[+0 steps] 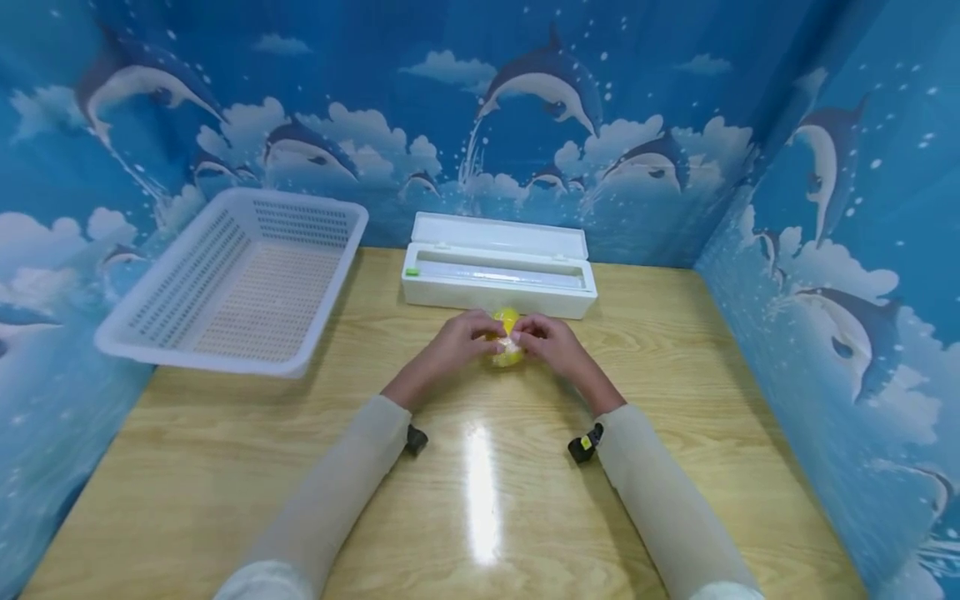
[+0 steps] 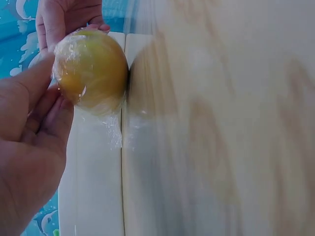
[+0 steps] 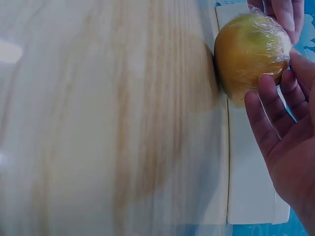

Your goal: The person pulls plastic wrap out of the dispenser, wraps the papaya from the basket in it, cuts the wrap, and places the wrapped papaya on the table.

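A round yellow-orange fruit [image 1: 509, 358] sits on the table in front of the white box, wrapped in clear plastic wrap [image 2: 114, 129]. In the left wrist view the wrap looks crinkled over the fruit, and a loose strip trails from its side. My left hand [image 1: 462, 341] is at the fruit's left, thumb and fingers pinching the gathered film. Opposite it, my right hand [image 1: 553, 342] pinches the wrap between thumb and forefinger; its other fingers lie against the fruit in the right wrist view. The fingertips nearly meet over the fruit and partly hide the film.
Just behind the hands stands a white wrap dispenser box [image 1: 498, 293], its lid [image 1: 501, 236] raised and a roll of film [image 1: 495, 274] inside. A white plastic basket [image 1: 318, 337] is at the left. A dolphin-print curtain [image 1: 450, 108] borders the wooden table [image 1: 360, 508].
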Action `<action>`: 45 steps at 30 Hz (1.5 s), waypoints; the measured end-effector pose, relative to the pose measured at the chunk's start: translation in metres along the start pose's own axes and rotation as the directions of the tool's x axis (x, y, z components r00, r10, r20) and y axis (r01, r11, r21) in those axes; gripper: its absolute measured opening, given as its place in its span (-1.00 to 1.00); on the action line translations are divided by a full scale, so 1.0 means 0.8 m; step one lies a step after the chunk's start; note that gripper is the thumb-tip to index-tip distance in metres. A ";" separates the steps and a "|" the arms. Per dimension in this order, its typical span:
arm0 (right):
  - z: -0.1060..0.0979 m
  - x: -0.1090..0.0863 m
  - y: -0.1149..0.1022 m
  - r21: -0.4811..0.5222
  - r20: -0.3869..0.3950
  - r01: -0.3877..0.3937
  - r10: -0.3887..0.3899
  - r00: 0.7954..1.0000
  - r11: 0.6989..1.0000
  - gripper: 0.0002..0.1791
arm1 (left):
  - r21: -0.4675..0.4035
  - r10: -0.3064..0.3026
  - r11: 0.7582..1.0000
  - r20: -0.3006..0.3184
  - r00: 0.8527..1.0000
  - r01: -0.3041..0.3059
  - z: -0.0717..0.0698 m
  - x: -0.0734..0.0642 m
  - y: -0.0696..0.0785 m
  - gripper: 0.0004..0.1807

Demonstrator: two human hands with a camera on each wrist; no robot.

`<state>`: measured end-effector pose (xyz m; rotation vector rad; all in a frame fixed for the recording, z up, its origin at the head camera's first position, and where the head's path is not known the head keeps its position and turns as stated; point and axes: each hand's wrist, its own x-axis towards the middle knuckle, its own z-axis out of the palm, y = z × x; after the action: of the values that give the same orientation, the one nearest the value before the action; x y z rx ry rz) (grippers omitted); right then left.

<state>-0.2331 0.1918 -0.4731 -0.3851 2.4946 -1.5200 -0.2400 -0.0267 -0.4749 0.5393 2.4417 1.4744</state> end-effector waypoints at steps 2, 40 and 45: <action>-0.001 0.001 0.001 -0.002 0.004 -0.007 0.007 1.000 1.000 -0.74 | 0.006 -0.005 1.000 0.038 0.999 0.005 -0.001 -0.002 -0.002 -0.68; -0.007 0.008 0.000 -0.052 0.060 -0.043 0.046 0.997 0.998 -0.76 | 0.063 -0.004 0.998 0.038 0.999 0.001 -0.002 0.003 0.005 -0.81; -0.006 0.005 0.003 -0.056 0.033 -0.007 0.009 0.999 0.998 -0.77 | 0.042 0.018 0.999 -0.004 1.000 -0.018 0.001 0.004 0.005 -0.84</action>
<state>-0.2384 0.1957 -0.4731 -0.4058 2.5140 -1.4322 -0.2424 -0.0232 -0.4719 0.5683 2.4825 1.4358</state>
